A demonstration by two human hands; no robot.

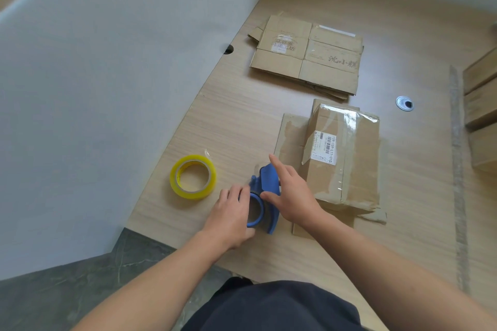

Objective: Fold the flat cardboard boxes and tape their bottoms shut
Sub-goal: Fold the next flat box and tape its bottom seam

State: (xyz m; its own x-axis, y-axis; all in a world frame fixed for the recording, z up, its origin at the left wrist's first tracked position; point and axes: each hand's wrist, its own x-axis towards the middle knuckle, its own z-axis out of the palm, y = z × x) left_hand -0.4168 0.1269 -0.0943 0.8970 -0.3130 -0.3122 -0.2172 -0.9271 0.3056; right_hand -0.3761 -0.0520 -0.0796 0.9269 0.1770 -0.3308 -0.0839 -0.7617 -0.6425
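Surface (pixel 403 236): pale wood grain; carries everything below
Flat cardboard boxes (pixel 306 54): a stack lying at the far side, printed faces up; well apart from the hands
Folded box (pixel 347 158): lies on its side near the middle, white label facing up, glossy tape across its far end; flaps spread flat under it
Left hand (pixel 231 219): fingers curled round the blue ring of the tape dispenser (pixel 265 196)
Right hand (pixel 291 193): grasping the dispenser's body, thumb against it, index finger straight; just beside the folded box
Tape roll (pixel 193 177): yellow-tinted, flat on the surface, left of the dispenser; not touching it
Grommet (pixel 404 103): small metal ring set in the surface, right of the folded box
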